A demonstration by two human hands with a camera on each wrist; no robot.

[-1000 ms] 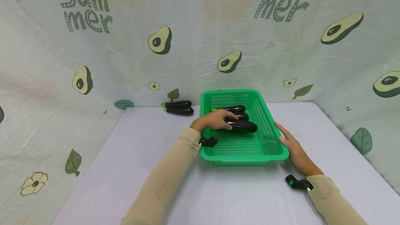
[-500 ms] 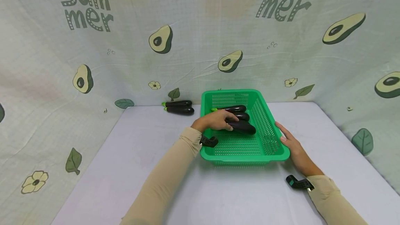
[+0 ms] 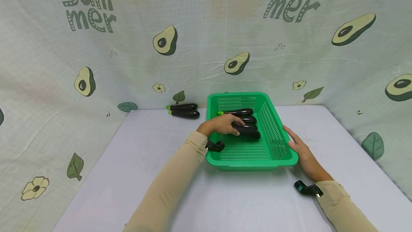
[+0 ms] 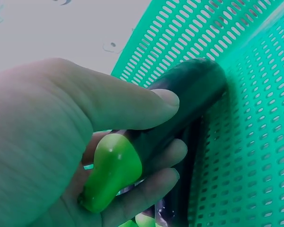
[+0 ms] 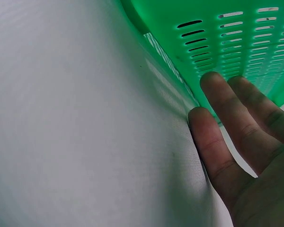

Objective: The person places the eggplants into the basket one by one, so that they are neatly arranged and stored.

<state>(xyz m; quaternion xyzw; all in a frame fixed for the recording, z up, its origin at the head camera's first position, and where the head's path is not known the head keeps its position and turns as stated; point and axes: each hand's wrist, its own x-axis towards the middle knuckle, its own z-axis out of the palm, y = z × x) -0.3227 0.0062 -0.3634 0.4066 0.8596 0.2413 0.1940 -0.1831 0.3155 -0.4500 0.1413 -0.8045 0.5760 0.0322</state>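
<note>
In the head view my left hand (image 3: 223, 124) reaches into the green plastic basket (image 3: 251, 163) and grips a dark purple eggplant (image 3: 250, 133). The left wrist view shows the thumb on top of this eggplant (image 4: 189, 90) and fingers beneath, its bright green stem end (image 4: 116, 165) lying in the palm. Behind it in the basket lie more eggplants (image 3: 241, 112), side by side and partly hidden by the hand. At the basket's right side is my right hand (image 3: 304, 155). Its fingers (image 5: 222, 101) are extended against the outer wall in the right wrist view, the thumb at the rim.
Two more eggplants (image 3: 184, 114) lie on the white-covered table (image 3: 154, 142), left of the basket near the back. A cloth printed with avocados (image 3: 165, 41) hangs behind and along the sides. Each wrist wears a black strap (image 3: 215, 146).
The far end of the held eggplant has swung toward the near side and slightly left, and more of the eggplant behind it shows. The right hand and the basket stay put.
</note>
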